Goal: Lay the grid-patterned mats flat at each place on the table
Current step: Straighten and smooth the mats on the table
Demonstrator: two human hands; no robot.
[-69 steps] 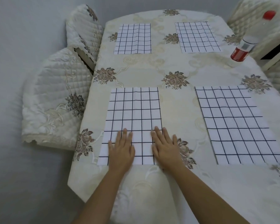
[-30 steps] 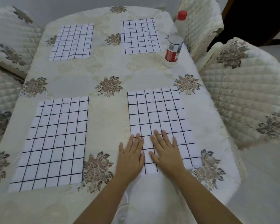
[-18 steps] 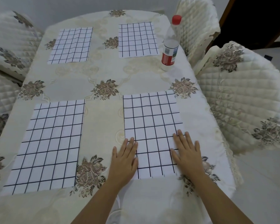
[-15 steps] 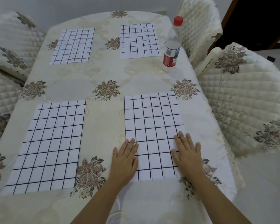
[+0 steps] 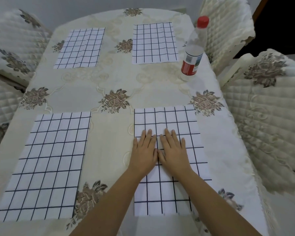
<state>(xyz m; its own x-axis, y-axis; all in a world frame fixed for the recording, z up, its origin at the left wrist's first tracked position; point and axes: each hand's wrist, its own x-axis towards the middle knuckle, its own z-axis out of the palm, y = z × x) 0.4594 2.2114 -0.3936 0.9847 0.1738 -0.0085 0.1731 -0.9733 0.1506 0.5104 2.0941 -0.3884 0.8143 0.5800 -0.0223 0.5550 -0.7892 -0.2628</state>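
Head view: we've got left hand [image 5: 144, 153] and right hand [image 5: 174, 150] side by side, fingers [image 5: 169, 137] straight, pressing the near-right grid mat [image 5: 162, 193] onto the surface [image 5: 109, 79]; it looks thin, light and floppy, so we'd smooth outward and lift by the corners.

Four grid-patterned mats: near-left mat [image 5: 46, 166], near-right mat [image 5: 169, 118], far-left mat [image 5: 79, 48], far-right mat [image 5: 154, 42]. Two hands: left hand [image 5: 144, 154], right hand [image 5: 174, 150]. One red-capped plastic bottle [image 5: 192, 53]. One table [image 5: 119, 80]. Quilted chair covers: two at right, far-right cover [image 5: 225, 28] and near-right cover [image 5: 266, 125]; apparently two at left, far-left cover [image 5: 14, 45] and near-left cover [image 5: 0, 103], both cropped by the frame.
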